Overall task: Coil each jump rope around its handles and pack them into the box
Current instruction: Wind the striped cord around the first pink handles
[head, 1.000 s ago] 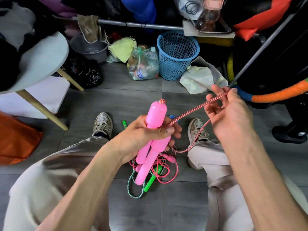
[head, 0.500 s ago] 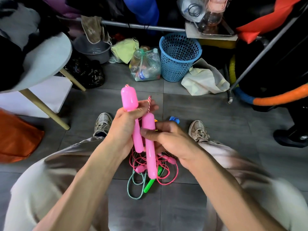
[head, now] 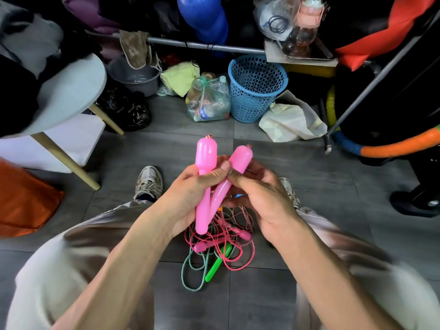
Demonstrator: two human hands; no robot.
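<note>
Two pink jump rope handles cross in a V above my knees. My left hand [head: 190, 189] grips the left pink handle [head: 205, 156], which stands upright. My right hand [head: 262, 198] pinches the right pink handle [head: 239, 160], tilted to the right. Their pink-and-white braided rope [head: 240, 214] hangs down behind my hands. On the floor below lies a tangled pile with a thin pink rope [head: 238, 258], a green handle [head: 217, 265] and a green braided rope [head: 190, 275]. No box is in view.
A blue mesh basket [head: 257, 89], a bag of plastic bottles [head: 209, 101] and a white bag [head: 290, 120] stand on the grey tile floor ahead. A round white table [head: 69, 96] with wooden legs is at left. A hoop [head: 390, 148] lies at right. My shoes flank the pile.
My right hand let go of the stretched rope and came in to the handles. It now holds the second handle, which has swung out to the right of the first.
</note>
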